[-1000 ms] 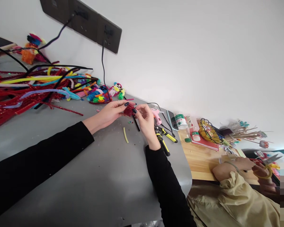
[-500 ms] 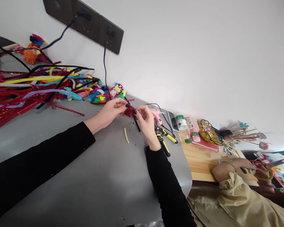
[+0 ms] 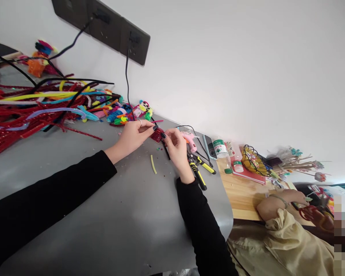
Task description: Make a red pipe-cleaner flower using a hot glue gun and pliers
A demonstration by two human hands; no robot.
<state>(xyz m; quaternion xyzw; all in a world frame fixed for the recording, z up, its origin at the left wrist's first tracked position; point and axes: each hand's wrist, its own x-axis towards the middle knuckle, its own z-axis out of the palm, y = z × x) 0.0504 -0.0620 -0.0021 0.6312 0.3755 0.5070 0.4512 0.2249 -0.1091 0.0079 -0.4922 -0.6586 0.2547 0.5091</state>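
A small red glittery piece [image 3: 157,135] is held between both hands above the grey table [image 3: 132,214]. My left hand [image 3: 133,137] pinches its left side with thumb and fingers, a ring showing on one finger. On the other side, my right hand [image 3: 176,147] grips its right edge, fingers curled. Below the hands a short pale yellow strip [image 3: 153,164] lies on the table. Yellow-and-black pliers [image 3: 199,170] and a pink glue gun [image 3: 190,141] rest just right of my right hand.
Colourful pipe cleaners [image 3: 40,111] and small fuzzy figures [image 3: 120,113] lie at the left and back. A phone [image 3: 209,147], a bottle [image 3: 220,149] and a wire basket [image 3: 253,159] stand right. Another person's arm [image 3: 273,207] rests at the wooden table [image 3: 238,195].
The red piece has turned slightly between my fingers, while both hands stay nearly in place. At the right, the other person's hand and the scissors have shifted.
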